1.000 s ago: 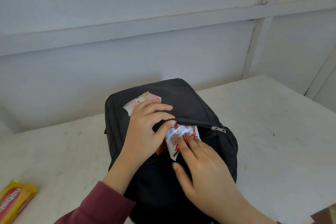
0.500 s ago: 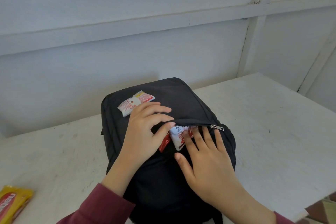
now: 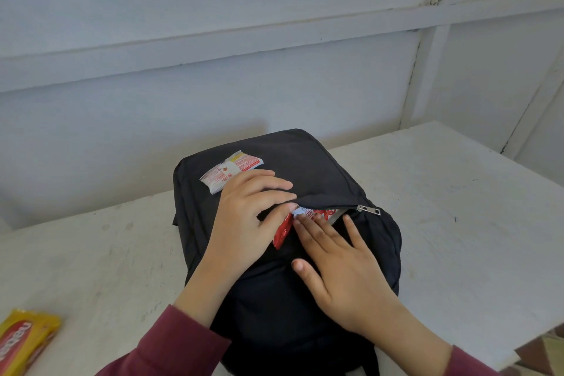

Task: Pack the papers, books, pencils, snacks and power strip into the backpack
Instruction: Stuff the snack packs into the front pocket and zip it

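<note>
A black backpack is laid flat on the white table. Its front pocket is opened as a slit that runs from left to right across the middle of the frame, with the zipper pull at the right end. The upper edge of this pocket is pinched and lifted by the left hand. The right hand lies flat and grasps nothing; its straight fingers are pressed on a red and white snack packet that is half inside the slit. A red packet sticks out just to the left of it. Both lie directly beyond the right fingertips, toward the top of the frame. It is therefore judged that the push must go up the frame, across the line of the slit, and that the right hand is the nearer one. A white packet lies on the backpack, partly under the left fingers. A yellow packet lies on the table at the lower left, well apart.
</note>
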